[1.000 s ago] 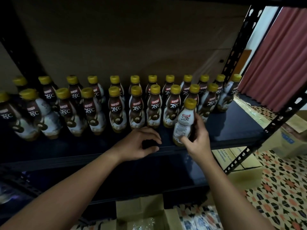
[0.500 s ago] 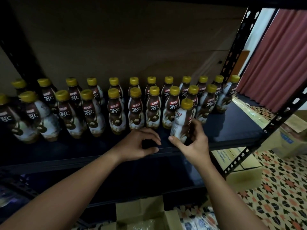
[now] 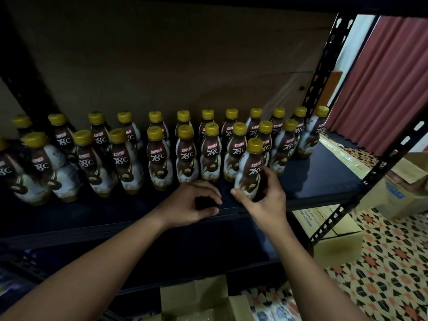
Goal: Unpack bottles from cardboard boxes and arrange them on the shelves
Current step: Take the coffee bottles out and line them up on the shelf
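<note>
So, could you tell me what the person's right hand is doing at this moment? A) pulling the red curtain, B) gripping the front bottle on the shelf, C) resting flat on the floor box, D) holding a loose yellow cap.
B: the right hand wraps its fingers and thumb round the lower body of the front bottle, which stands ahead of the two rows on the shelf.

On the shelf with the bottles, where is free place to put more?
Bare shelf lies right of the held bottle, toward the post, and along the front edge left of the left hand. The two rows behind are crowded.
</note>
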{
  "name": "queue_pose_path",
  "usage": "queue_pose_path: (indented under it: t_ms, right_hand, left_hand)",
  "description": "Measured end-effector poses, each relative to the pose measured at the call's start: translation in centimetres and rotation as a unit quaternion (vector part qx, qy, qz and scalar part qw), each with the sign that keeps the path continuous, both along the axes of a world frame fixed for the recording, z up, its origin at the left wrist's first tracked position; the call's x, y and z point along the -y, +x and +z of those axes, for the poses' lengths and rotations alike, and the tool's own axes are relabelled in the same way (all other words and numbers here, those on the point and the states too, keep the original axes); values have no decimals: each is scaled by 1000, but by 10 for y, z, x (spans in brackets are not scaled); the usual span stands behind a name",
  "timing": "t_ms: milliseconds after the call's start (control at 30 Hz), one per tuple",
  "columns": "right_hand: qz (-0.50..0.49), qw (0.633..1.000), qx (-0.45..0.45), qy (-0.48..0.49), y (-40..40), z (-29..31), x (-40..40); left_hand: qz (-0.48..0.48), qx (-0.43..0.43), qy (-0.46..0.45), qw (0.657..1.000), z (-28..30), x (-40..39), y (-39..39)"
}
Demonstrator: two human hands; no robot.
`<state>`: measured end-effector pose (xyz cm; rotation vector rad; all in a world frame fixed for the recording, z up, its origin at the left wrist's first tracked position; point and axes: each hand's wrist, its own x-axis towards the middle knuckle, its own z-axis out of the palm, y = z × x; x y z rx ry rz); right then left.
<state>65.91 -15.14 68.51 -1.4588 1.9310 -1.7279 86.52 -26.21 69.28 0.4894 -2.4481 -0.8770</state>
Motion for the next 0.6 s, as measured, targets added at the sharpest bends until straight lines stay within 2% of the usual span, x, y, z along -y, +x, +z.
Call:
queue_pose_path:
  t_ms: [333,600]
  right_hand:
    - [0,999,-52,11,3,-3,-2]
    - [-47,997,-60,10,-16,-6,-11]
  left_hand:
    - [-11,11,-11,1000,-3,4,1]
    - [-80,72,-82,991,0,0,-42]
